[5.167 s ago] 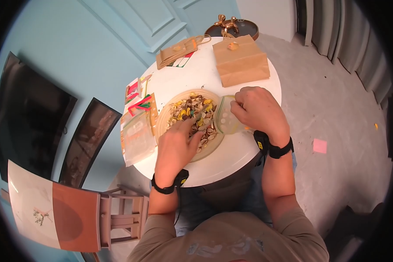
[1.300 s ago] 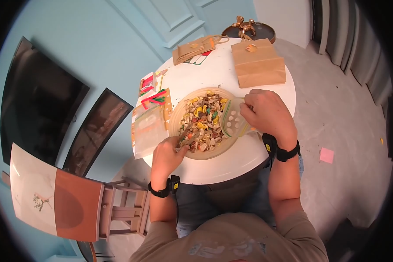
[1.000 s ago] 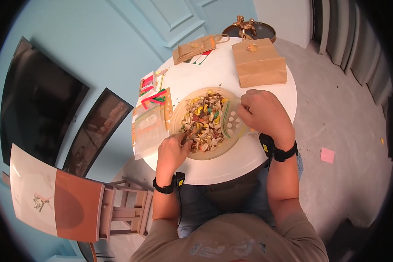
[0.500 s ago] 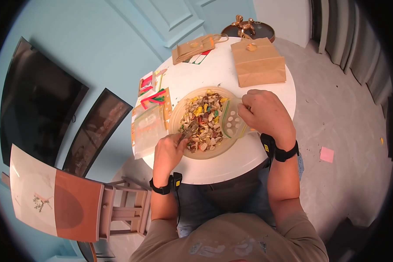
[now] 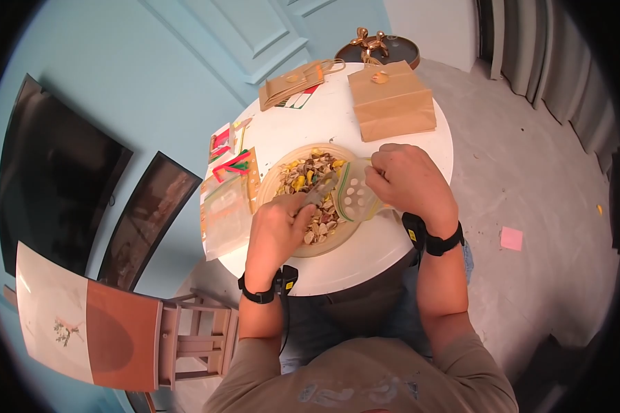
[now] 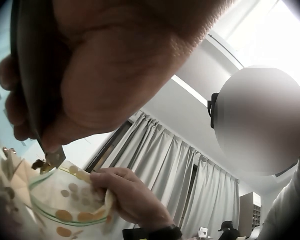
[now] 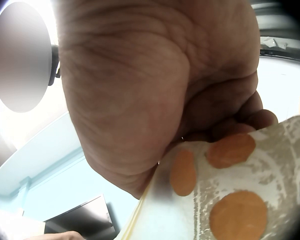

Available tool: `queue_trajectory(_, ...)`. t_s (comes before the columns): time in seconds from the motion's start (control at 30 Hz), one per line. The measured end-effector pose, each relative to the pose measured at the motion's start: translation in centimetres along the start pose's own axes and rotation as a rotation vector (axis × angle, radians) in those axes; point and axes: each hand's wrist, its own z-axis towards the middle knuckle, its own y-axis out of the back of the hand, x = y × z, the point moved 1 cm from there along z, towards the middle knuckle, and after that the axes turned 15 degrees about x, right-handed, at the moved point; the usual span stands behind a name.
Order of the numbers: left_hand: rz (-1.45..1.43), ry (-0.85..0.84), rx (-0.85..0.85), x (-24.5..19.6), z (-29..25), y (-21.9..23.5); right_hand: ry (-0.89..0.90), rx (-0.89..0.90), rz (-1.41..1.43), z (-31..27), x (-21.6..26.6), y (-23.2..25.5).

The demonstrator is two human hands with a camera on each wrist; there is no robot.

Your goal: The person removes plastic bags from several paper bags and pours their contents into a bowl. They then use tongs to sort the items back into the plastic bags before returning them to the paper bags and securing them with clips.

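Observation:
In the head view, the left hand [image 5: 275, 226] grips a narrow, scoop-like tool [image 5: 319, 192] above the round bowl [image 5: 346, 239] of mixed dried pieces [image 5: 318, 233]. The tool's tip is beside the mouth of a clear zip bag [image 5: 355, 195] with round dots. The right hand [image 5: 412, 180] pinches the bag's far edge, its mouth facing the bowl. In the left wrist view, the tool [image 6: 36, 75] carries small dark and yellowish pieces at its tip, by the bag's [image 6: 70, 197] green-edged opening. The right wrist view shows the hand [image 7: 135, 95] over the dotted bag [image 7: 285, 170].
Flat clear bags [image 5: 229, 217] and red and green strips [image 5: 231, 167] lie left of the bowl. Folded paper bags [image 5: 289, 86] and a standing paper bag [image 5: 393, 110] are at the back of the round white table [image 5: 275, 131]. A stool [image 5: 200, 337] stands lower left.
The left hand has moved the tool from the bowl's near left side, among the pieces, up and right toward the bag's mouth. The right hand still pinches the bag. The head view has shifted slightly.

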Motion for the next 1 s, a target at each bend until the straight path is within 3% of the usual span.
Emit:
queue_trajectory(0.17, 0.017, -0.174, 0.096, -2.1, 0.8, -0.5, 0.000, 0.000, -0.007, 0.0, -0.1, 0.1)
queue_trajectory(0.4, -0.028, 0.033, 0.051, -0.4, -0.9, -0.3, -0.002, -0.010, 0.006, 0.0, -0.2, 0.1)
queue_trajectory(0.6, 0.063, 0.194, -0.025, 4.9, -5.4, 0.9, -0.042, 0.025, 0.016, 0.0, 0.0, 0.3)
queue_trajectory(0.8, 0.082, 0.391, 0.037, 7.6, -10.0, 0.8, -0.036, 0.026, -0.008, 0.3, 0.3, -0.1)
queue_trajectory(1.0, 0.102, 0.375, 0.098, 8.7, -9.7, -0.6, -0.041, 0.042, -0.018, 0.7, 0.8, -0.7)
